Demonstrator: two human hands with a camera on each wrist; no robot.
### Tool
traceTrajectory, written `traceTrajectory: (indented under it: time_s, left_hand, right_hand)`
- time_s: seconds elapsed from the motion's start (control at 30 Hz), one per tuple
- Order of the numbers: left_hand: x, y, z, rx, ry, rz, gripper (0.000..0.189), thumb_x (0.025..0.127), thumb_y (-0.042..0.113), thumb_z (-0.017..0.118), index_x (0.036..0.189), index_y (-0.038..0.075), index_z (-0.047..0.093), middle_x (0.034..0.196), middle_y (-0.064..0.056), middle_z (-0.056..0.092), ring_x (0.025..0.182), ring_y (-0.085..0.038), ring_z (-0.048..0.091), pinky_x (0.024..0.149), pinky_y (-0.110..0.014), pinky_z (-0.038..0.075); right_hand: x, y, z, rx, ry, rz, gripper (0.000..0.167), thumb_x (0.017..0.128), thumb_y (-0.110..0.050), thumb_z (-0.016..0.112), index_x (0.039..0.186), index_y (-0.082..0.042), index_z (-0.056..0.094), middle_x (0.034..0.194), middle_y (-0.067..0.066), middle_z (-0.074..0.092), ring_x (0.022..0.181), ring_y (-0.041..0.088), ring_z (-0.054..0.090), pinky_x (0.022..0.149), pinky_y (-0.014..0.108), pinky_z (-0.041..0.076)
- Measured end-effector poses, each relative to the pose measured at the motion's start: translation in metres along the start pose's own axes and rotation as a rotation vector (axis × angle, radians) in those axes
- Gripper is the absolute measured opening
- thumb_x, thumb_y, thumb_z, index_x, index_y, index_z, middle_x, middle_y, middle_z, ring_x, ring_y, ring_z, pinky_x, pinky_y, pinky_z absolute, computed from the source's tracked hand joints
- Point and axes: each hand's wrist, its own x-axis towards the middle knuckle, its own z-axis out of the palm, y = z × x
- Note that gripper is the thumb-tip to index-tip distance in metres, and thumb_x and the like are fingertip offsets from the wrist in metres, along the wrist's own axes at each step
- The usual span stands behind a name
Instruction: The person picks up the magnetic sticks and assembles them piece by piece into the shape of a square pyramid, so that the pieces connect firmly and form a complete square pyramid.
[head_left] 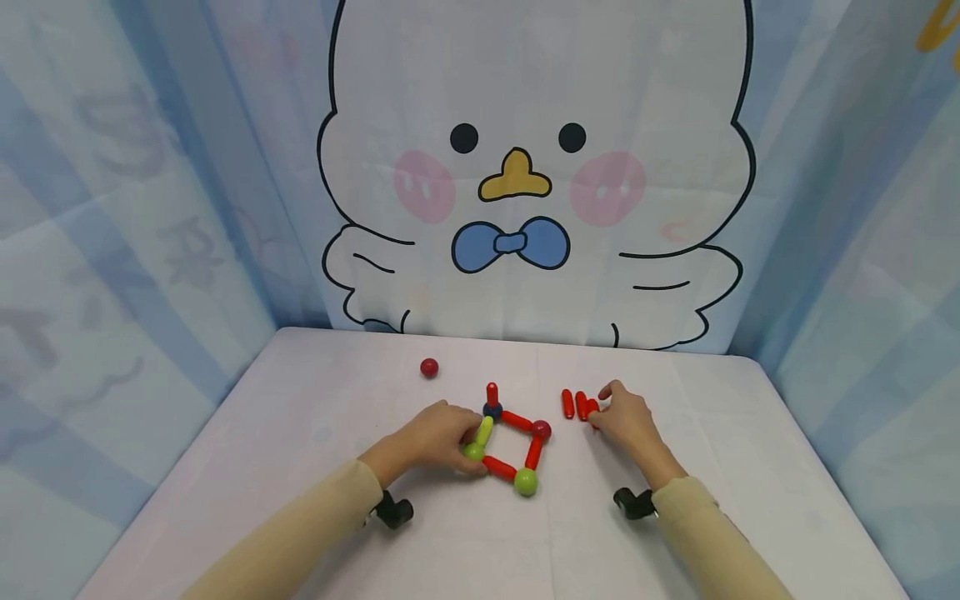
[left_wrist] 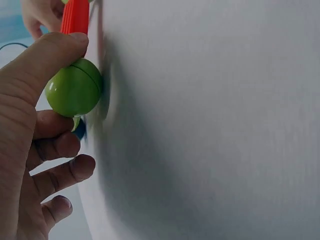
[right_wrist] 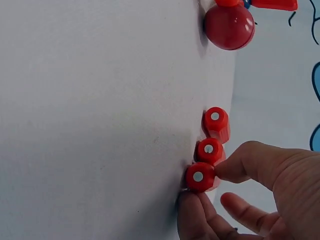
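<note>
Nearest us, the pale table [head_left: 570, 567] stretches between the sleeves [head_left: 300, 525]. Our left hand [head_left: 438, 437] pinches a smooth green ball [head_left: 474, 452] at one corner of a square frame [head_left: 534, 452]. To its right, our right hand [head_left: 627, 422] pinches the rightmost of three ridged red sticks [head_left: 581, 406], a second close beside it. Farther, a loose red ball [head_left: 429, 367] sits before the table's back edge [head_left: 517, 345] and a cloth curtain [head_left: 517, 300].

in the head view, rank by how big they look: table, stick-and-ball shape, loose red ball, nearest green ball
1. Table
2. Stick-and-ball shape
3. Loose red ball and nearest green ball, unranked: green looks slightly bigger but lies nearer the camera
</note>
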Motion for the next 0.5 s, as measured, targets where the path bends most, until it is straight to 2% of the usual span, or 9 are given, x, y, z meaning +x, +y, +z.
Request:
traceTrajectory:
  time_s: [0.2,0.4,0.5]
  left_hand:
    - [-0.003,0.011,0.004,-0.025,-0.002,-0.019,0.046,0.079,0.064,0.08,0.081,0.026,0.055,0.065,0.011,0.052,0.063,-0.006,0.048,0.068,-0.025,0.039]
    - [-0.01,0.014,0.0,-0.146,-0.037,-0.011,0.045,0.077,0.064,0.083,0.082,0.026,0.059,0.067,0.012,0.054,0.065,-0.005,0.05,0.061,-0.021,0.041]
    - [-0.01,0.011,-0.006,-0.193,-0.044,-0.058,0.049,0.074,0.064,0.085,0.085,0.023,0.061,0.072,0.01,0.055,0.069,-0.007,0.051,0.061,-0.023,0.041]
  right_hand:
    - [0.0,-0.001,-0.004,-0.022,-0.009,0.032,0.048,0.089,-0.016,0.073,0.125,0.008,0.052,0.089,0.016,0.063,0.084,0.028,0.058,0.075,0.039,0.052]
    - [-0.002,-0.001,-0.007,-0.018,0.003,0.038,0.042,0.091,-0.018,0.073,0.121,0.01,0.061,0.094,0.017,0.069,0.081,0.026,0.062,0.077,0.038,0.057]
    - [-0.002,-0.004,-0.008,-0.012,0.006,0.022,0.042,0.09,-0.018,0.074,0.12,0.009,0.062,0.101,0.019,0.067,0.086,0.027,0.061,0.078,0.037,0.058]
